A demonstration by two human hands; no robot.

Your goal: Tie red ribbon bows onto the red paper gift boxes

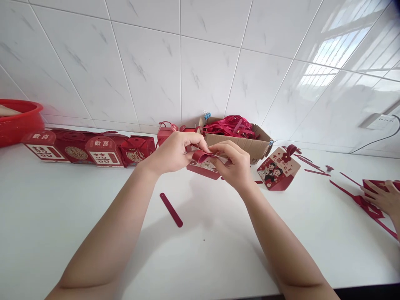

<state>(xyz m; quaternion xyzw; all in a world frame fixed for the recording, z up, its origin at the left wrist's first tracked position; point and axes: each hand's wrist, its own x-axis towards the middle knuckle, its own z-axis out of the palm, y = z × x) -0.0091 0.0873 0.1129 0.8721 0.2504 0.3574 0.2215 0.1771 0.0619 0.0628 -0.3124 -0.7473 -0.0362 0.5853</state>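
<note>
Above the table, my left hand (pixel 176 152) and my right hand (pixel 233 162) come together with fingers pinched on a red strip (pixel 200 156), which curls into a loop between them. Fingers cover both of its ends. Just below and behind my hands, partly hidden by them, is a red box with a printed picture (pixel 204 170). A flat dark red strip (pixel 171 210) with rounded ends lies on the table in front, touched by neither hand.
Behind stands a cardboard box (pixel 237 143) full of red ribbons. Several red gift boxes (pixel 103 152) line the left, beside a red basin (pixel 20 121). At right are a printed box (pixel 278 168), loose red strips (pixel 317 172) and another person's hand (pixel 383 196).
</note>
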